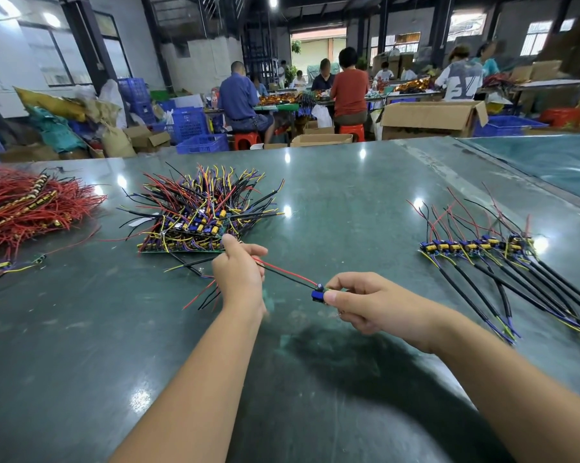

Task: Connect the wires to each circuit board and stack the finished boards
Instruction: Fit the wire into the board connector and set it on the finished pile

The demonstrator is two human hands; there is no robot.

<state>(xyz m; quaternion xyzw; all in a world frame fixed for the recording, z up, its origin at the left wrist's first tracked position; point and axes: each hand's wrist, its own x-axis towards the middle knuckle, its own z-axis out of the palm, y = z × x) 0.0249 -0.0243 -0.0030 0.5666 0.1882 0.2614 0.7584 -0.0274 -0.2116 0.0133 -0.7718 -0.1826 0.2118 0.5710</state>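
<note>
A small circuit board (pixel 318 294), carrying a blue block and a dark capacitor, hangs just above the table (pixel 348 202) near its front middle, pinched at its right end between the thumb and curled fingers (pixel 343 285) of the right hand (pixel 365 302). From the board a red wire (pixel 286 271) and a black wire (pixel 281 277) run taut up and to the left into the left hand (pixel 240 272), whose fingers are closed round them; their loose ends trail out below that hand onto the table.

The board looks light and stiff, but its solder joints and upright parts are probably fragile, so the safest hold is by its edges, as now, not by the capacitor. The wires are thin, limp and springy; I would grip them close to the board when seating them and pull only gently, since a hard tug could tear a joint.

To the left of the board and beyond it, a heap of wired boards (pixel 201 212) bristles with black, yellow, purple and red leads. Further left of the board lies a pile of red wires (pixel 31 205). To its right, well apart, a row of finished boards (pixel 475 245) lies side by side with long black cables (pixel 515 289) fanned toward the front edge. The held board likely joins that row next.
</note>
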